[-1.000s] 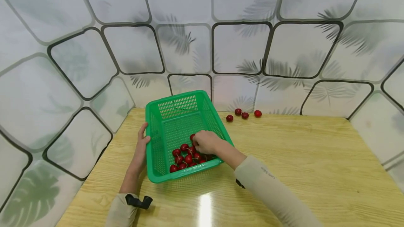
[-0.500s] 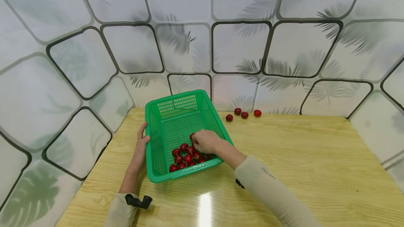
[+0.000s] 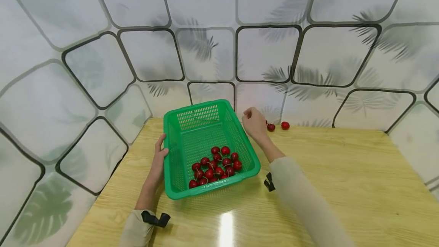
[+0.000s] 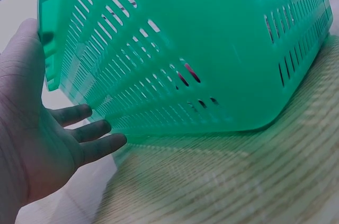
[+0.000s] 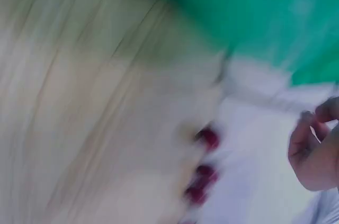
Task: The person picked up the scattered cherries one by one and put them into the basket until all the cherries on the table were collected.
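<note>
A green slotted plastic basket stands on the table. Several red cherries, some with stems, lie in its near end. My left hand is at the basket's left side, its thumb at the rim; in the left wrist view the fingers extend nearly straight along the slotted wall. Beyond the basket's right rim, my right hand is raised near the back of the table, fingers loosely bent and nothing seen in them. Loose cherries lie just right of it, partly hidden by the hand; the right wrist view shows blurred cherries.
A light wood-grain table reaches to the right and front. A patterned white wall covering rises right behind the table's back edge and also on the left. Black straps are worn on both wrists.
My right hand has left the basket, moving up and right to the loose cherries at the back. Cherries it had covered in the basket now show. The left hand stays at the side.
</note>
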`<act>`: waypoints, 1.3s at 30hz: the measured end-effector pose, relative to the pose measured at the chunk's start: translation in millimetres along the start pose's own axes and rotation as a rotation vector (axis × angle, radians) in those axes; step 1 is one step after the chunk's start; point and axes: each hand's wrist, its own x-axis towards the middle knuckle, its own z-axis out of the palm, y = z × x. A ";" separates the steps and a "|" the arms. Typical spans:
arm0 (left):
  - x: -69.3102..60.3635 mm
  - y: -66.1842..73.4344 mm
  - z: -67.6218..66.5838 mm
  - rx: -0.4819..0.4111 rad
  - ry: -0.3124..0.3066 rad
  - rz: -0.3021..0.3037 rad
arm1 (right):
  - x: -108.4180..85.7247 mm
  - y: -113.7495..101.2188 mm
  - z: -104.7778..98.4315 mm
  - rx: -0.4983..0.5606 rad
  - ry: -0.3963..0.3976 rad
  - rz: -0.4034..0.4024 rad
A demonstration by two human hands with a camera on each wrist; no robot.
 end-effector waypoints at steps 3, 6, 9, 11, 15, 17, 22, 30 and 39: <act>0.7 0.8 -0.4 -0.016 0.004 -0.010 | 8.2 33.0 -2.3 -0.231 -0.163 -0.011; 1.2 1.3 0.1 -0.027 0.004 -0.024 | 7.7 57.6 0.7 -0.435 -0.290 -0.132; 1.6 1.7 -0.3 -0.010 0.008 -0.011 | 5.0 70.6 5.3 -0.542 -0.311 -0.257; 1.2 0.7 1.4 0.005 0.007 0.002 | 1.1 76.5 5.9 -0.584 -0.291 -0.280; 0.0 0.4 3.0 -0.005 0.006 0.019 | -3.7 79.1 3.8 -0.661 -0.266 -0.230; -0.5 0.9 2.8 -0.026 0.003 0.016 | -5.1 78.7 1.8 -0.687 -0.261 -0.192; 0.1 2.2 1.5 -0.067 -0.003 -0.005 | -8.7 78.2 -4.1 -0.708 -0.272 -0.140; 0.8 0.5 -0.6 -0.033 0.002 0.002 | -9.0 77.6 -13.2 -0.777 -0.315 -0.113; -0.1 1.0 -0.4 -0.035 -0.010 -0.004 | -8.1 69.4 -29.2 -0.580 -0.208 -0.082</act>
